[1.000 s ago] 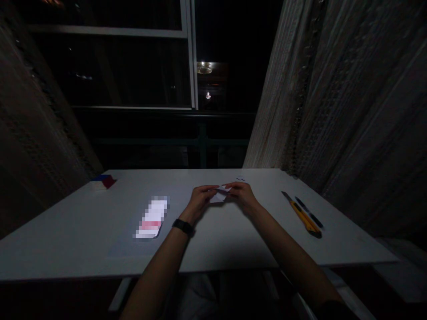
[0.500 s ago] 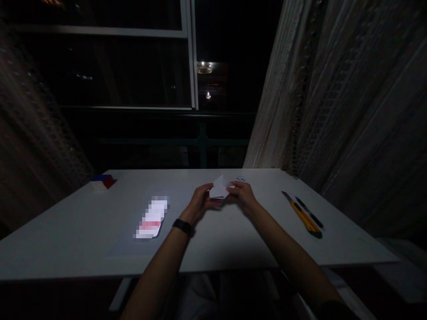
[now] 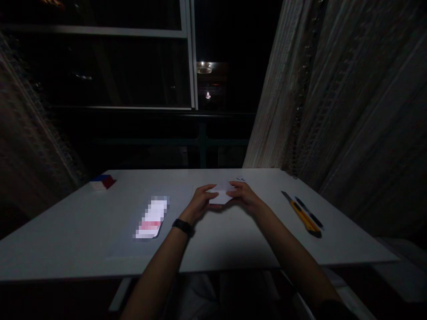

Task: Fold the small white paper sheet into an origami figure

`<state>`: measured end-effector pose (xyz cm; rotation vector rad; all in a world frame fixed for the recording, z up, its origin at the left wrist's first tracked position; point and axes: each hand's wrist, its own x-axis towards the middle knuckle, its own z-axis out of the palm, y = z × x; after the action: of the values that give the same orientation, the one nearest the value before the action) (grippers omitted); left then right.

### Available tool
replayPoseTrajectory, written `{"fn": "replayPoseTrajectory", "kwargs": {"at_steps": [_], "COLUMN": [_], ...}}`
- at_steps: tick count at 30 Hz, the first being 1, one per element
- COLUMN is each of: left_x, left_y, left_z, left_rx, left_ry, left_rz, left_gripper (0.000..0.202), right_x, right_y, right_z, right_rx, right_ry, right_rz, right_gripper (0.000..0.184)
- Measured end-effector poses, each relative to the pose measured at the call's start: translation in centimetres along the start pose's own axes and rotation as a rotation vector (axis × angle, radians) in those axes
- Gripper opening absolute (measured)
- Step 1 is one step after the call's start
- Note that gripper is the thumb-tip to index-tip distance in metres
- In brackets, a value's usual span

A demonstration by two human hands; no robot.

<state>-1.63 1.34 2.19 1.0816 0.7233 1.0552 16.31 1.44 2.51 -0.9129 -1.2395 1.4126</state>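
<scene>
White paper [image 3: 220, 198], folded small, sits between both hands over the middle of the bench [image 3: 233, 242], toward the far edge. Left hand [image 3: 200, 200] pinches its left side, thumb on top, some fingers showing under the near edge. Right hand [image 3: 245, 195] pinches the right side, thumb on top too; its lower fingers are mostly hidden. Paper looks lifted off the bench, gap unclear. Exact fold shape too dim to tell.

Handling, my judgement: keep thumbs level and pressure even so the layers don't slide; line up edges before pressing any crease; press from the middle outward; light pinch, since thin paper likely dents easily. Resting it flat on the bench would probably give a sharper crease than working in the air. Light is poor, so tilting the paper toward the phone [image 3: 151, 218] glow may help show edges.

Text check: phone screen is pixelated, nothing readable. Small dark marks [image 3: 240, 179] beyond the right hand, too small to read. No brand legible on the yellow cutter [image 3: 303, 218], the pen [image 3: 309, 213] beside it, or the black wristband [image 3: 182, 226]. Red, blue and white block [image 3: 102, 182], far left: no lettering visible.
</scene>
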Motion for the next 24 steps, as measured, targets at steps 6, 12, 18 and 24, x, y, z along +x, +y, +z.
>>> {"fn": "replayPoseTrajectory", "kwargs": {"at_steps": [6,12,18,24], "left_x": [0.05,0.00,0.15,0.35], "left_y": [0.16,0.32,0.36,0.12], "left_z": [-0.01,-0.01,-0.17,0.12], "left_rx": [-0.019,-0.064,-0.111,0.036], "left_ry": [0.024,0.045,0.001,0.151], "left_rz": [0.006,0.031,0.063,0.092], "left_gripper": [0.032,0.030,0.025,0.024], "right_x": [-0.08,-0.01,-0.06,0.08], "right_y": [-0.05,-0.03,-0.26,-0.12], "right_z": [-0.19,-0.15,-0.16,0.20], "right_rx": [0.022,0.043,0.047,-0.017], "right_ry": [-0.036,-0.002,0.015,0.085], "right_rz": [0.004,-0.001,-0.016,-0.038], "right_gripper": [0.036,0.027,0.030,0.038]}}
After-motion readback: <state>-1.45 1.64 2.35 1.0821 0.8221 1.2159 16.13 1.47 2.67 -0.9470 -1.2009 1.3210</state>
